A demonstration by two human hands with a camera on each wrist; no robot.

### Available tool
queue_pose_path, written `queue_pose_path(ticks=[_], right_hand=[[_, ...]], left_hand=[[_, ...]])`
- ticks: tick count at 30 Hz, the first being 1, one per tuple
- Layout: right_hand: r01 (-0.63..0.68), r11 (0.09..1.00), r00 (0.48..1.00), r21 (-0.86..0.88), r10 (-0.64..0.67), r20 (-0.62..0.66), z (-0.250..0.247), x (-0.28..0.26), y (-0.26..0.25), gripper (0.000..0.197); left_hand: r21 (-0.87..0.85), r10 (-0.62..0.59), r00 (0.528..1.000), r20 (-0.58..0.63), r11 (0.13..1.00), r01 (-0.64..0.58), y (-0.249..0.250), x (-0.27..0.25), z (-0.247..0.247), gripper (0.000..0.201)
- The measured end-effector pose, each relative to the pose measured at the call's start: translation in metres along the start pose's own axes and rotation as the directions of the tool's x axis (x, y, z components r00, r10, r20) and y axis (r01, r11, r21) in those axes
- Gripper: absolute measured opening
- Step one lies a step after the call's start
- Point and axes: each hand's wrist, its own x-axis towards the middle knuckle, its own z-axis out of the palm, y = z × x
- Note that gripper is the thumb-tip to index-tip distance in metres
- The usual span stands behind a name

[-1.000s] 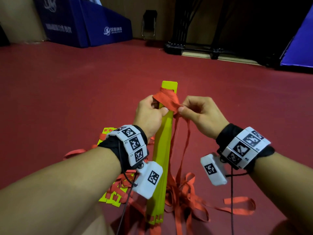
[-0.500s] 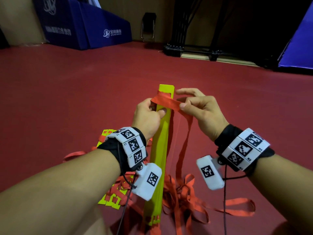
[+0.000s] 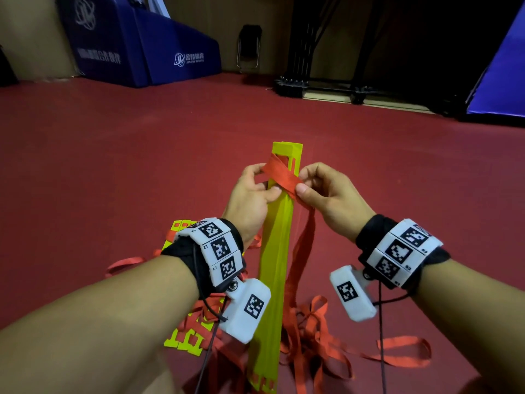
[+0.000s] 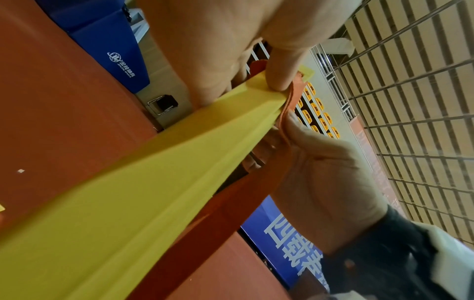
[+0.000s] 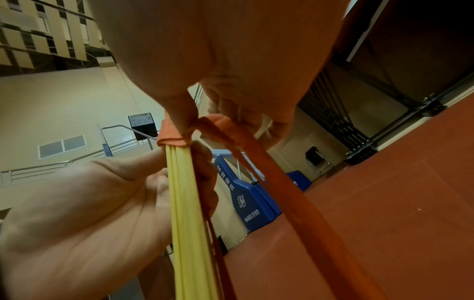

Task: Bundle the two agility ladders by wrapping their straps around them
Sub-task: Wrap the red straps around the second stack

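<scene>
Running away from the person between the two hands, the rung stack (image 3: 277,251) has its long axis pointing forward and up, its far end just past the fingertips. The left hand (image 3: 250,200) grips the stack from its left side, thumb pressed on top; the right hand (image 3: 326,194) pinches the strap (image 3: 281,173) at the stack's right edge, nearest the loose length to wind. Rungs are flat, stiff yellow plastic; the strap is soft red webbing, crossing the stack diagonally, its slack pooled below the wrists on the floor (image 3: 113,166). A second ladder (image 3: 184,336) lies under the left wrist.
</scene>
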Motion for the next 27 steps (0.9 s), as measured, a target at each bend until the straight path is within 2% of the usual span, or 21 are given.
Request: queue_pose_path(ticks=[4,8,12,16,20,23,27], right_hand=[[0.029,0.992,0.999,-0.126,-0.026,0.027,-0.001,0.0,-0.005,0.021],[0.062,0.989,0.996,-0.136,-0.053,0.066,0.002,-0.002,-0.012,0.025],[0.049,0.998,0.996,-0.033,-0.046,0.081,0.003,-0.004,-0.017,0.022],[0.073,0.997,0.997,0.008,-0.073,0.01,0.002,-0.002,-0.016,0.012],[0.093,0.991,0.995,0.095,-0.095,0.016,0.007,-0.003,-0.025,0.03],[0.067,0.985,0.996,0.158,-0.075,0.047,0.009,-0.007,-0.028,0.021],[0.051,0.981,0.996,0.188,-0.064,0.068,0.011,-0.009,-0.03,0.008]], left_hand=[[-0.083,-0.014,0.998,-0.056,0.997,0.009,0.007,-0.002,0.001,0.034],[-0.076,-0.021,0.992,-0.123,0.997,0.012,0.008,-0.002,0.003,0.023],[-0.027,0.001,0.991,-0.136,1.0,-0.004,0.007,-0.003,0.004,0.008],[-0.06,-0.015,0.995,-0.1,0.998,0.009,0.008,-0.006,0.007,0.017],[-0.133,-0.055,0.998,-0.036,0.99,0.05,0.011,-0.012,0.013,0.026],[-0.152,-0.116,0.993,0.004,0.982,0.115,0.013,-0.013,0.013,0.029],[-0.174,-0.138,0.99,-0.022,0.976,0.132,0.009,-0.01,0.014,0.031]])
